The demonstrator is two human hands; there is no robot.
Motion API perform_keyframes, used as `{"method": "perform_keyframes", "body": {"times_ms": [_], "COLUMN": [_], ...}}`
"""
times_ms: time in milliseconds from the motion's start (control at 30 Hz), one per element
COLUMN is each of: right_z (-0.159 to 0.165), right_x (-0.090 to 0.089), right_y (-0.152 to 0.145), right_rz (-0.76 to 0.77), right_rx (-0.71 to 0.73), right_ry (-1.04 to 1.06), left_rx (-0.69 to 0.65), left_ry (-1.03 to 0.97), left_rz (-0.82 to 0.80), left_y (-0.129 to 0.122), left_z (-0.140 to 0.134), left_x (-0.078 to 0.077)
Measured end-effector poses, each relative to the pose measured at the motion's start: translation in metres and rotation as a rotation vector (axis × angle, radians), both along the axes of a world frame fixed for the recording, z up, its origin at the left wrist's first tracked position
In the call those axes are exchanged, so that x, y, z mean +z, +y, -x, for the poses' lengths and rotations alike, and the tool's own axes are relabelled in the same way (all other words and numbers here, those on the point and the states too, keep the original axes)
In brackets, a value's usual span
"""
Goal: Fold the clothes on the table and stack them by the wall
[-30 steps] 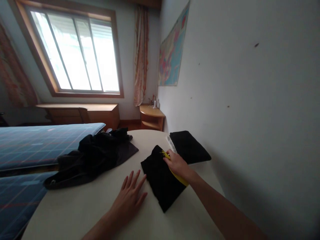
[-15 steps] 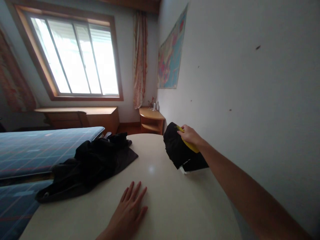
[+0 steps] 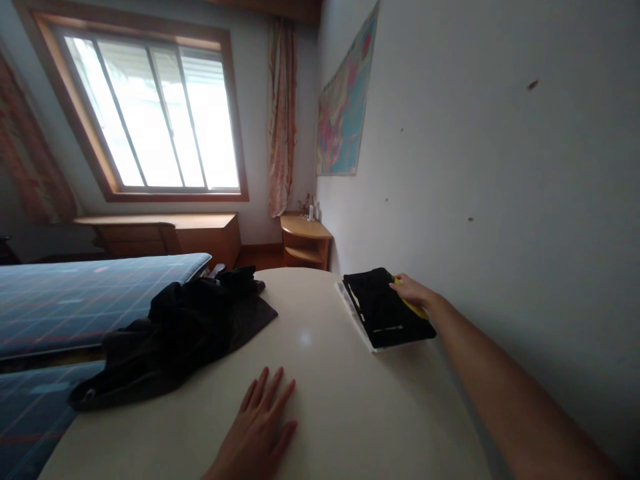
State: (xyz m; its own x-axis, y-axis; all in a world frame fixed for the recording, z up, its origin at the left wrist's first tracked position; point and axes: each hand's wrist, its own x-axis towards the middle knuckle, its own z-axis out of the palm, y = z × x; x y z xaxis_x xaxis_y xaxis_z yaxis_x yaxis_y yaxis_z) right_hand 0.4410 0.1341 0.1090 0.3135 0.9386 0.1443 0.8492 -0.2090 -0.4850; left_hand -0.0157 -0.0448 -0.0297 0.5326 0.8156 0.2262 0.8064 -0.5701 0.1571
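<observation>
My left hand (image 3: 256,427) lies flat on the pale round-edged table (image 3: 320,427), its fingers spread and holding nothing. At the table's right side, my right hand (image 3: 411,291) is closed on the far right edge of a folded black cloth (image 3: 383,310), where a yellow part shows. White print or trim runs along the cloth's near and left edges. Under it rests a flat white item (image 3: 356,320), mostly covered; I cannot make out its kind. A crumpled black garment (image 3: 185,333) lies to the left, beyond my left hand.
A blue plaid mattress or padded cover (image 3: 100,293) borders the table's left side. The white wall (image 3: 525,280) stands close on the right, with a map (image 3: 345,110) on it. Behind the table are a corner shelf (image 3: 306,229), a wooden desk (image 3: 205,223) and a window (image 3: 160,120).
My right hand has brought the raised, bent black cloth down flat over the white item, moving slightly right and toward me. My left hand has stayed in place.
</observation>
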Motion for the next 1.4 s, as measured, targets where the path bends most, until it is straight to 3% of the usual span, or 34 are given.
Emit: {"method": "perform_keyframes", "body": {"times_ms": [200, 300, 400, 633, 733, 833, 1000, 1100, 1200, 1300, 1400], "right_z": [-0.004, 0.010, 0.035, 0.075, 0.076, 0.081, 0.127, 0.171, 0.207, 0.224, 0.225], "right_x": [0.000, -0.002, -0.006, -0.036, -0.038, -0.029, -0.024, -0.043, -0.071, -0.094, -0.101], "right_y": [0.001, 0.000, 0.002, -0.004, -0.009, -0.017, -0.047, -0.075, -0.103, -0.122, -0.130], "right_rz": [0.090, 0.086, 0.035, 0.181, 0.135, 0.085, -0.062, -0.086, -0.013, 0.068, 0.090], "right_rx": [-0.093, -0.120, -0.053, 0.008, 0.022, 0.054, 0.216, 0.352, 0.427, 0.449, 0.473], "right_ry": [-0.199, -0.277, -0.337, -0.396, -0.376, -0.339, -0.371, -0.368, -0.311, -0.216, -0.178], "left_rx": [0.007, 0.014, 0.018, 0.021, 0.028, 0.049, 0.066, 0.072, 0.079, 0.088, 0.141], "left_ry": [0.028, 0.024, 0.028, 0.029, 0.018, 0.012, -0.019, -0.033, -0.059, -0.115, -0.171], "left_rz": [0.053, 0.061, 0.068, 0.098, 0.120, 0.165, 0.183, 0.169, 0.152, 0.137, 0.067], "left_y": [-0.001, -0.001, -0.001, -0.001, -0.003, -0.006, -0.009, -0.009, -0.009, -0.007, -0.001], "left_z": [-0.002, -0.002, -0.002, -0.003, -0.005, -0.007, -0.009, -0.008, -0.007, -0.007, -0.004], "left_x": [0.006, 0.009, 0.010, 0.011, 0.016, 0.024, 0.031, 0.031, 0.030, 0.027, 0.025]}}
